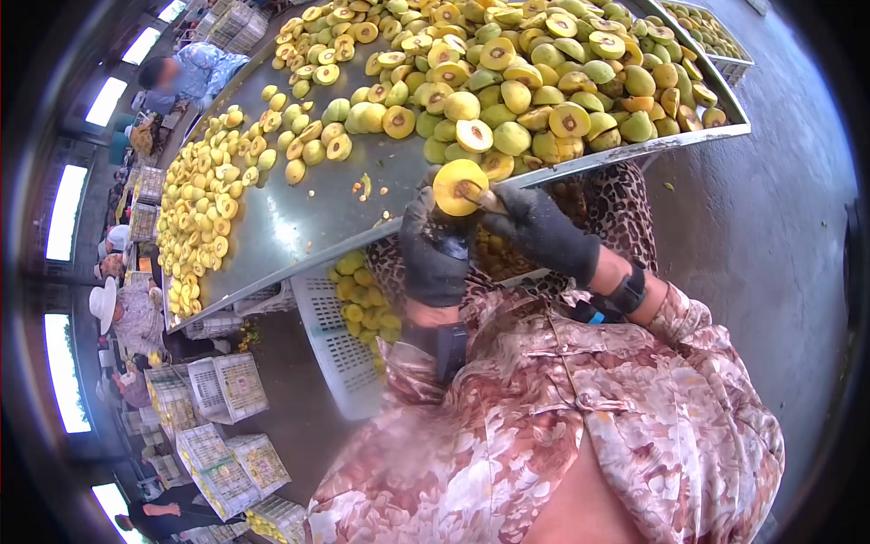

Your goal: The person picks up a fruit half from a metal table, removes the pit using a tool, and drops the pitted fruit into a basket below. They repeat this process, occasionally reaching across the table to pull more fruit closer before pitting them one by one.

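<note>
A halved yellow fruit (455, 187) with a brown centre is held up near the table's front edge, its cut face showing. My left hand (433, 245), in a dark glove, is closed round its lower left side. In my right hand (548, 231), also gloved, is a small tool with a pale handle (490, 200), its tip at the fruit's brown centre. Behind the hands, a large heap of halved fruits (544, 91) covers much of the metal table (335, 204). Smaller halves (204, 204) lie at the table's left end.
Under the table's edge a white crate (328, 340) holds yellow-green fruits. Stacked crates (227, 390) stand at the left. Several people work there, one in a white hat (104, 305). Another crate (729, 68) of fruit is at the upper right.
</note>
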A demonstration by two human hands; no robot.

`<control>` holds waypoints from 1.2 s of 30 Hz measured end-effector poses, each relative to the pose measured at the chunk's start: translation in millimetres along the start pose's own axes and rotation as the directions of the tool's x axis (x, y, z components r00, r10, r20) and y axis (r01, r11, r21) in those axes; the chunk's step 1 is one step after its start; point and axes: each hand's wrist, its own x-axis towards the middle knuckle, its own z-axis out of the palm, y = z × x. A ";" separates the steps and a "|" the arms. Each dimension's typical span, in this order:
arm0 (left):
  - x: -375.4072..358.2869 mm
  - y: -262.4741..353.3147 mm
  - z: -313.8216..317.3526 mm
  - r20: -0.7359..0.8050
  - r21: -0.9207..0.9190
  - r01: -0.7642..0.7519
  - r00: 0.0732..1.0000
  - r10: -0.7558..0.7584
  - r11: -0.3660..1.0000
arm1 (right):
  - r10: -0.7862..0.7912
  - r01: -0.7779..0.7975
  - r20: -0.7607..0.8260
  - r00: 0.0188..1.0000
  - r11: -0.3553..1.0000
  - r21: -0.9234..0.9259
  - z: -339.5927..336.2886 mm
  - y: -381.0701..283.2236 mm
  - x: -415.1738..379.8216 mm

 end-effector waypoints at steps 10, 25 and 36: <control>17.0 -10.3 4.1 -0.093 -0.367 0.055 0.991 -0.095 0.929 | 0.125 -0.125 -0.004 0.992 0.991 0.038 15.9 8.2 2.8; -6.3 25.1 22.3 -0.087 0.060 0.049 0.995 -0.044 0.997 | 0.139 -0.632 0.665 0.733 0.502 0.591 13.5 3.7 1.0; 54.1 20.7 -132.5 -0.016 0.928 -0.178 0.858 0.513 0.326 | 0.410 -0.349 0.230 0.882 0.899 -0.264 3.1 74.6 -10.6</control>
